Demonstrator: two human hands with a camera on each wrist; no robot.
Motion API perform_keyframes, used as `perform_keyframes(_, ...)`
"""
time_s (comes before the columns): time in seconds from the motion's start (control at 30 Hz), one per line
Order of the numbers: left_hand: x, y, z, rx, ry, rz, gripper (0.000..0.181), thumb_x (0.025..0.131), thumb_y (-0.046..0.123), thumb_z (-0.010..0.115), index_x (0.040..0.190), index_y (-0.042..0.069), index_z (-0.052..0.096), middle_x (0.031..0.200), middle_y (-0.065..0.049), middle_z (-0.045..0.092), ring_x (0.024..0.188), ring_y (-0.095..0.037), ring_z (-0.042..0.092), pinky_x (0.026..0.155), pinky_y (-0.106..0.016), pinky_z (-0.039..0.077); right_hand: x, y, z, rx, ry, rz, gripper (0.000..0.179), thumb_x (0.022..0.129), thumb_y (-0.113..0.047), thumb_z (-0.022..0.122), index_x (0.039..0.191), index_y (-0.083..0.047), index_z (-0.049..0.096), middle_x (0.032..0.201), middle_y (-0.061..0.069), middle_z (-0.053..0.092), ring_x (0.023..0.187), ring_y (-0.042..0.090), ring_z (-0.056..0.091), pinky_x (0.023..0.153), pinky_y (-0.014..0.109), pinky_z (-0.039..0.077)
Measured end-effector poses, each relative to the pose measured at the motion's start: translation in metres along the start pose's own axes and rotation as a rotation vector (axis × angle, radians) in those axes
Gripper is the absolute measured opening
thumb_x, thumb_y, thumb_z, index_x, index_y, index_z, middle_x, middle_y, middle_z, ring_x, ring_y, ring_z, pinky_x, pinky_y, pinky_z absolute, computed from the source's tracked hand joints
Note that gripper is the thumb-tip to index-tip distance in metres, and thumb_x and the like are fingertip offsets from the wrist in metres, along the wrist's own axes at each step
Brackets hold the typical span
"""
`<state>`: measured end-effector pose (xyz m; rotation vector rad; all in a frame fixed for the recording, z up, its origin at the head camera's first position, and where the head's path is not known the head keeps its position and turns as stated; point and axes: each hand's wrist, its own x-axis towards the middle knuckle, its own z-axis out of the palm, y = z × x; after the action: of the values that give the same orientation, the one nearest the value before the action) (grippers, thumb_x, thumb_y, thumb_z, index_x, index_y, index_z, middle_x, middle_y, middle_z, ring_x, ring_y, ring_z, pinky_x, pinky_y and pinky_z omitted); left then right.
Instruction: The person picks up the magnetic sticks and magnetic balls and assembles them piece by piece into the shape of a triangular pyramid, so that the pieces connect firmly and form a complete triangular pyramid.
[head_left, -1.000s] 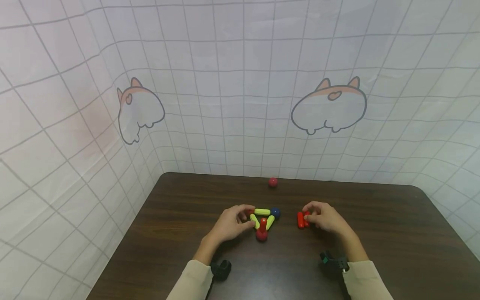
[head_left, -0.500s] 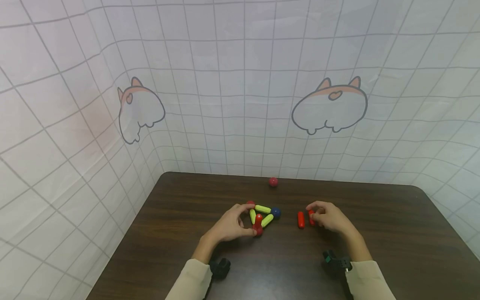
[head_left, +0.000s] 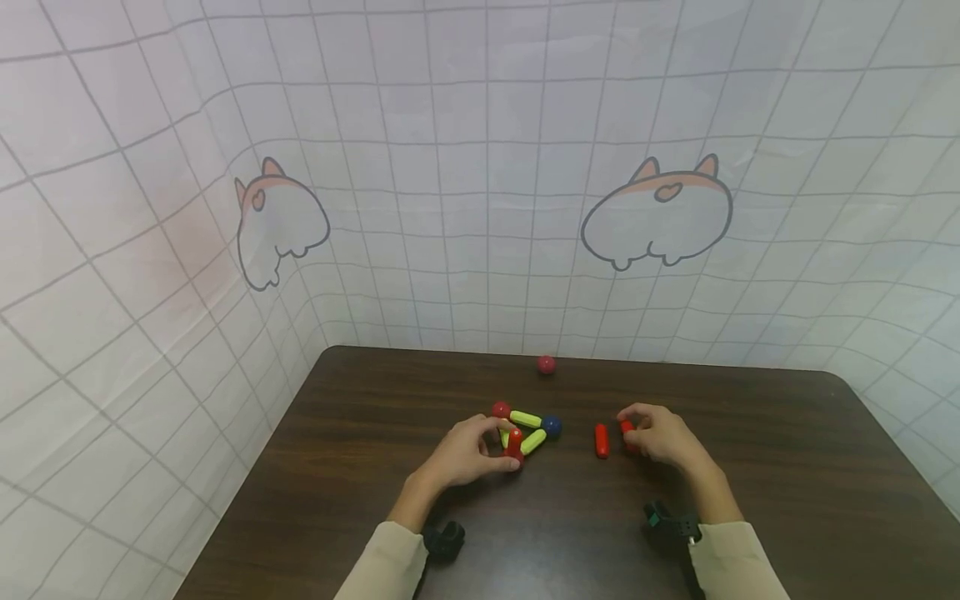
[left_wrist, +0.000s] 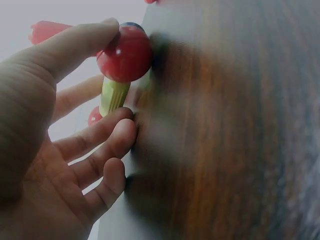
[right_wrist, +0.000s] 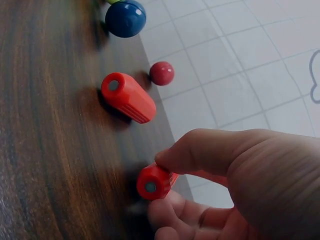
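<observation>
Three yellow-green magnetic rods (head_left: pixel 526 419) form a triangle on the table, with a blue ball (head_left: pixel 552 427) at its right corner and a red ball (head_left: pixel 501 409) at its far-left corner. At the near corner, a red magnetic rod (head_left: pixel 515 440) rises from another red ball (left_wrist: pixel 125 55). My left hand (head_left: pixel 468 450) holds this near corner, thumb on the ball and index finger around the far side; the other fingers are bent near the tabletop. Over on the right, my right hand (head_left: pixel 656 433) pinches a second red magnetic rod (right_wrist: pixel 154 181) between thumb and fingers, its grey end showing.
Between the triangle and my right hand lies a loose red magnetic rod (head_left: pixel 602 442). A single red ball (head_left: pixel 546 364) sits near the back edge of the dark wooden table (head_left: pixel 555 533). Behind it hangs a white grid-patterned cloth (head_left: pixel 480 208).
My left hand has shifted from the far-left ball to the near ball, and the triangle has turned slightly. My right hand has drawn its red rod rightward, away from the loose one.
</observation>
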<state>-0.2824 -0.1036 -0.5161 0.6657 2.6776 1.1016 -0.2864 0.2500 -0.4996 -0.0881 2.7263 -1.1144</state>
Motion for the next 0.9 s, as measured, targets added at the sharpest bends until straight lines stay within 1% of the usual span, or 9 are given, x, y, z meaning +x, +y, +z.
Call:
perform_keyframes(0.1,0.000,-0.002,-0.001,-0.012,0.003,0.015,0.047,0.088,0.040,0.081,0.128,0.022,0.066,0.106,0.001,0.062,0.072,-0.009,0.056,0.063,-0.024,0.049,-0.001,-0.002,-0.001,0.001,-0.001,0.010,0.034,0.092,-0.011,0.067,0.125,-0.005,0.065,0.075,0.003,0.060,0.058,0.016,0.054,0.055,0.032,0.045)
perform_keyframes(0.23,0.000,-0.004,-0.002,-0.023,0.003,0.027,0.042,0.091,0.035,0.079,0.127,0.018,0.065,0.107,0.000,0.063,0.072,-0.010,0.056,0.061,-0.024,0.048,-0.002,-0.002,-0.001,-0.006,0.001,0.021,0.034,0.092,-0.012,0.070,0.125,-0.005,0.066,0.076,0.004,0.061,0.058,0.017,0.055,0.055,0.032,0.047)
perform_keyframes(0.4,0.001,-0.005,-0.001,-0.036,0.004,0.020,0.044,0.089,0.038,0.080,0.126,0.019,0.066,0.107,0.000,0.064,0.073,-0.011,0.056,0.062,-0.024,0.049,-0.002,-0.001,-0.002,-0.001,0.008,0.022,0.033,0.092,-0.011,0.070,0.124,-0.005,0.066,0.078,0.005,0.063,0.060,0.017,0.056,0.056,0.033,0.050)
perform_keyframes(0.57,0.001,-0.006,-0.002,-0.054,0.005,0.016,0.043,0.089,0.038,0.081,0.125,0.020,0.066,0.108,0.000,0.064,0.072,-0.010,0.056,0.061,-0.024,0.048,0.000,0.001,-0.002,0.066,0.018,0.004,0.032,0.091,-0.006,0.067,0.123,-0.005,0.065,0.080,0.006,0.064,0.059,0.016,0.057,0.055,0.031,0.050)
perform_keyframes(0.63,0.001,-0.007,-0.002,-0.061,0.002,0.017,0.043,0.089,0.036,0.081,0.126,0.020,0.066,0.109,-0.001,0.066,0.071,-0.009,0.057,0.061,-0.024,0.048,0.000,0.001,-0.003,0.086,0.024,-0.031,0.033,0.092,-0.005,0.066,0.124,-0.005,0.063,0.081,0.007,0.064,0.061,0.016,0.057,0.055,0.031,0.050)
perform_keyframes(0.7,0.001,-0.008,-0.003,-0.070,-0.003,0.017,0.043,0.090,0.034,0.080,0.127,0.019,0.066,0.111,-0.001,0.067,0.070,-0.009,0.057,0.060,-0.024,0.049,0.001,0.000,-0.004,0.095,0.038,-0.087,0.033,0.093,-0.004,0.065,0.126,-0.006,0.062,0.083,0.008,0.064,0.063,0.016,0.058,0.055,0.031,0.051)
perform_keyframes(0.83,0.000,-0.009,-0.003,-0.079,-0.012,0.011,0.042,0.091,0.032,0.079,0.128,0.019,0.066,0.110,-0.001,0.068,0.069,-0.008,0.058,0.059,-0.024,0.049,0.001,-0.005,-0.005,0.114,0.057,-0.238,0.034,0.095,-0.004,0.066,0.129,-0.006,0.060,0.091,0.011,0.065,0.070,0.017,0.060,0.058,0.031,0.054)
perform_keyframes(0.9,0.000,-0.009,-0.003,-0.080,-0.014,0.006,0.040,0.091,0.032,0.079,0.127,0.020,0.066,0.107,0.001,0.068,0.069,-0.008,0.057,0.059,-0.024,0.049,0.001,-0.009,-0.004,0.145,0.066,-0.292,0.035,0.095,-0.003,0.067,0.129,-0.005,0.059,0.095,0.013,0.066,0.073,0.017,0.061,0.059,0.032,0.055)
